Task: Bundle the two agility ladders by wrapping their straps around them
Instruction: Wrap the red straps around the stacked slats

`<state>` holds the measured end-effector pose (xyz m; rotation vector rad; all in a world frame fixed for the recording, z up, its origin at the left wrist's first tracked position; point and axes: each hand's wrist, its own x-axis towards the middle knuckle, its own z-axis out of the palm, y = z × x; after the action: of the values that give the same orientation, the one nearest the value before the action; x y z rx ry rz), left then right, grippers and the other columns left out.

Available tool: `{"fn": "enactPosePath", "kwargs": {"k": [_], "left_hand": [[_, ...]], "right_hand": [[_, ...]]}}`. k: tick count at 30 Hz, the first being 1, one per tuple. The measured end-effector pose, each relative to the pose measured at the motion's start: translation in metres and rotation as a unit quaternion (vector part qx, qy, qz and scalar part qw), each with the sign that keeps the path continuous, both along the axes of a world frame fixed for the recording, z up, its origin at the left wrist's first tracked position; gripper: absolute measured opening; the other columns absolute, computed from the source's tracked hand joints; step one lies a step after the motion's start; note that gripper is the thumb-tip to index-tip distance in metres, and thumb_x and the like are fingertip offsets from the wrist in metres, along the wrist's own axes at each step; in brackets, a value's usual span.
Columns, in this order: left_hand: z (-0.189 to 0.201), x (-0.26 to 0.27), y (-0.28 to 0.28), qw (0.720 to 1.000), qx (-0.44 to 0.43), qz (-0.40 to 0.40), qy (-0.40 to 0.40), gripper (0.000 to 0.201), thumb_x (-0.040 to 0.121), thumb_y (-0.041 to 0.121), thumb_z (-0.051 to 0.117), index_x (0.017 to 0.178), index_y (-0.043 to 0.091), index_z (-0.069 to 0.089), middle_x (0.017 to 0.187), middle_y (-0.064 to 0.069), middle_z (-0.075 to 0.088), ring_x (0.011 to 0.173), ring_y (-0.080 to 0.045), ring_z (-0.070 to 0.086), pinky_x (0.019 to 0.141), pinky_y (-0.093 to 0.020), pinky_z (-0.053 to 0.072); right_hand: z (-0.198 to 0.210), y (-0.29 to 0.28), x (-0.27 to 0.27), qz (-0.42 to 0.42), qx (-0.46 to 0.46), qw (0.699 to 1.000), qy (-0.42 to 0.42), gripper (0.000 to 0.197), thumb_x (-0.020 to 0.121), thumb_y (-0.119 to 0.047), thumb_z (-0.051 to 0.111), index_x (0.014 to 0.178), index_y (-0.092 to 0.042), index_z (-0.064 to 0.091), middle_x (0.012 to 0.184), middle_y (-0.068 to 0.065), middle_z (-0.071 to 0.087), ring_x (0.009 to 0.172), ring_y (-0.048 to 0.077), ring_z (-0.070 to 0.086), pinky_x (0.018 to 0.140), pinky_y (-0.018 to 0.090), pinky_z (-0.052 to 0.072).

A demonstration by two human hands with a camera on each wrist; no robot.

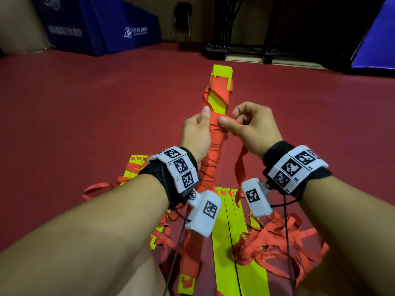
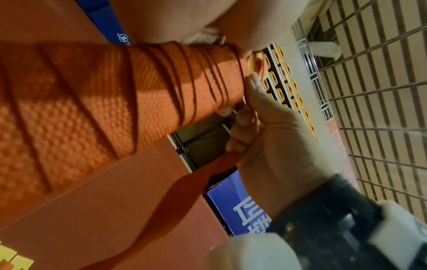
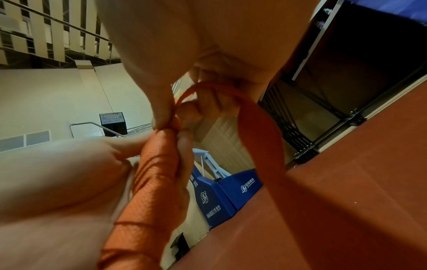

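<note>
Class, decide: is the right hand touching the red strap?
Touching. The head view shows the right hand pinching the red strap between thumb and fingers, against the wrapped ladder bundle.

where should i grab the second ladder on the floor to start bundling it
Grip the unwrapped ladder across the middle of its stacked yellow rungs, coming from above. They lie flat and parallel there, while the loose red straps tangle on its right.

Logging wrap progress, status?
Left hand grips wrapped ladder bundle. Right hand pinches strap at bundle. Second ladder unwrapped on floor, loose straps tangled.
</note>
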<state>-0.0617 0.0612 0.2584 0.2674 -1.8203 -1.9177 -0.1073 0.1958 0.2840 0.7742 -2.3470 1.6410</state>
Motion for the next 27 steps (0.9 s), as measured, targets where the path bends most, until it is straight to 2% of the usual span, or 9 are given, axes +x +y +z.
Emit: {"fn": "enactPosePath", "kwargs": {"k": [3,6,8,11,15,17,20,24,27], "left_hand": [[-0.001,-0.001,0.001,1.0,-0.003,0.009,-0.01,0.076,0.078,0.076,0.043,0.089,0.006,0.072,0.085,-0.025,0.073,0.084,-0.048,0.07,0.084,-0.063,0.056],[0.01,0.005,0.005,1.0,0.008,0.002,-0.022,0.055,0.1,0.055,0.042,0.092,0.007,0.07,0.07,-0.013,0.073,0.065,-0.032,0.071,0.074,-0.048,0.06],[0.014,0.007,0.007,0.999,-0.01,-0.005,-0.035,0.059,0.096,0.06,0.04,0.109,0.006,0.06,0.064,-0.01,0.072,0.061,-0.029,0.071,0.074,-0.051,0.06],[0.018,0.012,0.011,0.997,-0.032,-0.043,-0.052,0.065,0.088,0.071,0.045,0.119,0.014,0.043,0.069,-0.003,0.075,0.078,-0.032,0.075,0.084,-0.057,0.059],[0.016,0.016,0.018,0.991,-0.075,-0.089,-0.067,0.116,0.058,0.098,0.05,0.136,0.012,0.04,0.131,-0.013,0.063,0.125,-0.028,0.061,0.107,-0.052,0.047],[0.01,0.014,0.021,0.99,-0.046,-0.107,-0.074,0.132,0.046,0.103,0.055,0.143,0.015,0.037,0.142,-0.015,0.055,0.133,-0.031,0.054,0.111,-0.056,0.043],[0.011,0.017,0.023,0.989,-0.012,-0.126,-0.074,0.126,0.049,0.095,0.064,0.148,0.026,0.028,0.142,-0.015,0.057,0.131,-0.033,0.057,0.109,-0.061,0.043],[0.015,0.018,0.015,0.993,0.0,-0.11,-0.035,0.115,0.053,0.083,0.072,0.136,0.012,0.038,0.126,-0.012,0.066,0.117,-0.028,0.066,0.107,-0.054,0.049],[0.013,0.018,0.01,0.994,-0.021,-0.106,-0.03,0.114,0.042,0.091,0.075,0.123,0.016,0.045,0.109,-0.011,0.07,0.097,-0.025,0.068,0.1,-0.056,0.053]], "right_hand": [[-0.001,0.0,0.003,0.042,0.017,0.999,-0.007,0.022,0.089,-0.03,0.075,0.086,-0.011,0.066,0.062,-0.002,0.068,0.056,0.01,0.06,0.063,0.031,0.049],[0.0,0.002,0.006,0.075,0.029,0.997,0.004,0.023,0.094,-0.03,0.069,0.084,-0.009,0.066,0.061,0.0,0.068,0.055,0.011,0.059,0.061,0.029,0.048],[0.001,0.005,0.007,0.082,0.02,0.996,0.004,0.025,0.095,-0.029,0.068,0.082,-0.008,0.064,0.057,-0.001,0.066,0.053,0.01,0.058,0.057,0.026,0.045],[0.003,0.009,0.006,0.071,0.005,0.997,0.007,0.028,0.094,-0.031,0.069,0.081,-0.007,0.065,0.056,-0.001,0.064,0.05,0.011,0.055,0.056,0.027,0.043],[0.002,0.011,0.005,0.037,-0.007,0.999,-0.004,0.033,0.09,-0.033,0.073,0.073,-0.006,0.064,0.05,-0.008,0.054,0.048,0.01,0.046,0.053,0.029,0.037],[0.001,0.01,0.005,0.022,-0.009,1.0,-0.007,0.043,0.083,-0.047,0.075,0.069,-0.008,0.063,0.054,-0.001,0.052,0.053,0.016,0.043,0.054,0.038,0.035],[0.001,0.009,0.009,0.025,0.002,1.0,-0.009,0.049,0.078,-0.056,0.074,0.073,-0.008,0.064,0.059,0.006,0.052,0.055,0.019,0.043,0.053,0.04,0.036],[0.003,0.007,0.013,0.094,-0.028,0.995,-0.033,0.026,0.092,-0.021,0.073,0.084,0.003,0.067,0.059,0.004,0.058,0.047,0.01,0.05,0.046,0.024,0.039],[0.009,0.006,0.02,0.139,-0.015,0.99,-0.017,0.015,0.093,-0.011,0.069,0.079,-0.008,0.067,0.054,-0.004,0.058,0.046,0.007,0.049,0.046,0.018,0.038]]}}
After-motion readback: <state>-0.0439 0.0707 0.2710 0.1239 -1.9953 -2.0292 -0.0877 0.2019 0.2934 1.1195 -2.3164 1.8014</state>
